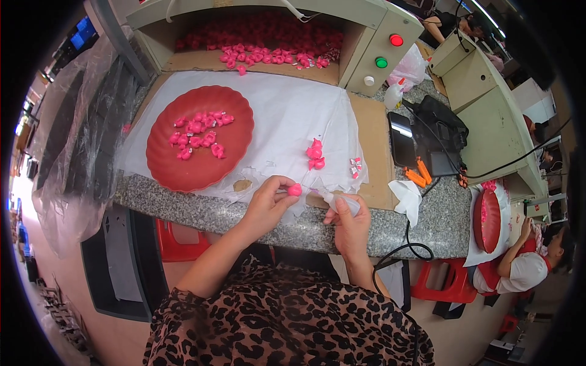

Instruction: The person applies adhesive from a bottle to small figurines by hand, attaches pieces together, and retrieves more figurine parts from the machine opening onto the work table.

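Grip of the left hand (268, 202) is pinched on a pink piece (294, 190), just below the centre of the frame; the right hand (352, 227), lower and to the right, is clamped around a bottle (347, 206) whose tip points toward the piece. Small and rounded, the piece could slip out if pinched off-centre or nudged by that tip. Too hard a squeeze on the bottle might spill its contents onto bare fingers or the torn sheet (281, 107); whether anything is coming out cannot be told. The piece sits at the very ends of the left thumb and forefinger, its right side uncovered. Farther out, loose pieces (316, 163) lie right of centre, a plate (235, 131) holding more is upper left, and the worktop (390, 235) edge curves below
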A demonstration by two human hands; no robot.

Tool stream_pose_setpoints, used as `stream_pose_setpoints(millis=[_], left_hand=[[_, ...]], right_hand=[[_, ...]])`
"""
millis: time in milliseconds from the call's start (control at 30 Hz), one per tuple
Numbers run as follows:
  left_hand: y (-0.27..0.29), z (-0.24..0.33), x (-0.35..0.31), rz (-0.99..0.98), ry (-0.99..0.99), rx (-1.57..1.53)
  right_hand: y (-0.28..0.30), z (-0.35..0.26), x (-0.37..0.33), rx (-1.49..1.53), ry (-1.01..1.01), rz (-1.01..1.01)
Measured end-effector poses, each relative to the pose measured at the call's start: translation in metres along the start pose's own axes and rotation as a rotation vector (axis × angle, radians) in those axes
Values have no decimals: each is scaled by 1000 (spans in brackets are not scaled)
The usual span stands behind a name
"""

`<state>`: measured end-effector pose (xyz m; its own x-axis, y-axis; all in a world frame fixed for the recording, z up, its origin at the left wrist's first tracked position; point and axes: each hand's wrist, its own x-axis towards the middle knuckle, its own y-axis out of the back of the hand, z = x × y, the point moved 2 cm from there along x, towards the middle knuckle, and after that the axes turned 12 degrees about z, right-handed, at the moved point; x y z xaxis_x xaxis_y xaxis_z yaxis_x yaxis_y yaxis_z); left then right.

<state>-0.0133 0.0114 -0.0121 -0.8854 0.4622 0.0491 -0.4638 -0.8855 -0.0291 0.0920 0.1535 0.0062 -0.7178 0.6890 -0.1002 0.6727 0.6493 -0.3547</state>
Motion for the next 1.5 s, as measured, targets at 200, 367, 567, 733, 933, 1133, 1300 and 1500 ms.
stream_pose_setpoints(millis=[200,367,567,733,933,1133,1300,1500], left_hand=[[-2,5,0,-45,112,-199],[-9,16,3,-144,275,-390],[-25,14,4,-173,317,-435],[-28,18,3,-143,339,-432],[-25,8,2,-201,328,-474],[-28,3,-3,-128,364,-512],[-28,0,-7,-152,303,-423],[-28,-1,-10,-144,264,-410]], right_hand=[[7,-26,11,162,-327,-20],[35,-48,50,-317,-4,-4],[27,-45,73,-1166,344,172],[20,-41,78,-1369,254,191],[37,-31,86,-1253,256,107],[18,-38,44,-416,-97,-12],[1,-16,20,-257,-337,-170],[1,-8,18,-248,-339,-168]])
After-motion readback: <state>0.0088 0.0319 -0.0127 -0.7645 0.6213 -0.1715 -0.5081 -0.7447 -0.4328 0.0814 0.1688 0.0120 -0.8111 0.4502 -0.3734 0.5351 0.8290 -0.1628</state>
